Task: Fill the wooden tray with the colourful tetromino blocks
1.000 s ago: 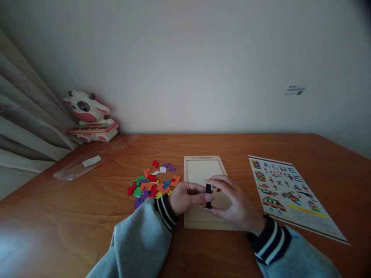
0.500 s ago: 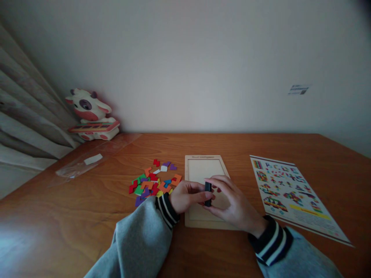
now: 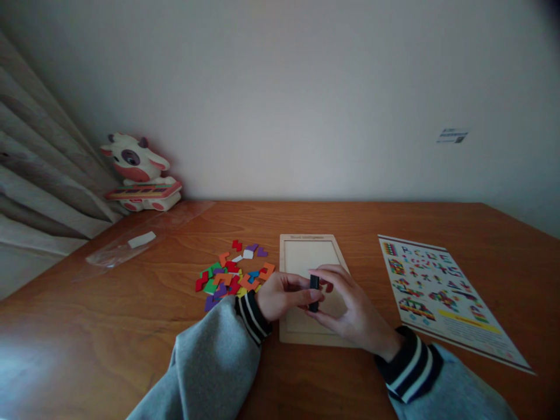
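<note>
A small dark block, black with what look like ridges down its side, is held upright over a pale wooden tray. My left hand pinches it from the left between thumb and fingers. From the right, my right hand grips its top and bottom ends with the fingertips. Both hands cover the middle of the tray. Close by my left hand lies a loose heap of flat coloured puzzle pieces, in red, orange, green, purple, blue, yellow and white.
Right of the tray lies a printed pattern sheet. A clear plastic bag with a white label rests at the left. Behind it, a cow-shaped toy keyboard stands by the curtain. The wall rises behind the wooden table.
</note>
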Available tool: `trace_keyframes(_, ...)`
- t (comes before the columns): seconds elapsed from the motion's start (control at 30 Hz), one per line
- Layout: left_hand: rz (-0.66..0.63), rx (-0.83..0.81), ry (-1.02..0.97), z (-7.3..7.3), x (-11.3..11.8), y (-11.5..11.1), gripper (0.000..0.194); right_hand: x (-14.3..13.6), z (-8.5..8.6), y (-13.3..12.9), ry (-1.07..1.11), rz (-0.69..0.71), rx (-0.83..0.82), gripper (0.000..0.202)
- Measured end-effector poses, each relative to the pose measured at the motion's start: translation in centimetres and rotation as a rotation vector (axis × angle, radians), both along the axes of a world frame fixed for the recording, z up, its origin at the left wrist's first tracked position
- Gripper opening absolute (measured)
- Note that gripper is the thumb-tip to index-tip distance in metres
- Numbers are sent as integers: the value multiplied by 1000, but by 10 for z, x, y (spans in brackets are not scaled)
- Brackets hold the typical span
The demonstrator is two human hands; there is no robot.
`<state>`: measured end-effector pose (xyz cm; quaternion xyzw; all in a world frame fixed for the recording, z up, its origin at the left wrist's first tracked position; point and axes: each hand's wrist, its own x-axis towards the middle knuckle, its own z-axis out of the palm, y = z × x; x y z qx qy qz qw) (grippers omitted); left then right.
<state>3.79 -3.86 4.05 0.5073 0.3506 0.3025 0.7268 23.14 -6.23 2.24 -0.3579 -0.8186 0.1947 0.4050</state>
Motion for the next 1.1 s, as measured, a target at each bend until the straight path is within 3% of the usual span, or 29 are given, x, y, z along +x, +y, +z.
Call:
trace_keyframes(0.27, 47, 28, -9, -11, -1, 3, 41, -1, 0, -1, -10, 15, -8, 65)
trace_keyframes(0.4, -5, 21, -25, -10, -1, 2, 43, -1, -1, 0, -5, 6, -6, 63)
trace_keyframes(0.6, 52, 20, 2, -9, -1, 3, 44, -1, 0, 0, -17, 7, -17, 64)
trace_keyframes(0.9, 6, 16, 8, 1, 1, -2, 49, 0, -1, 0, -2, 20, -36, 63)
trace_keyframes(1.1, 39, 6, 37, -2, 0, 0, 46, 0, -1, -1, -8, 25, -28, 64)
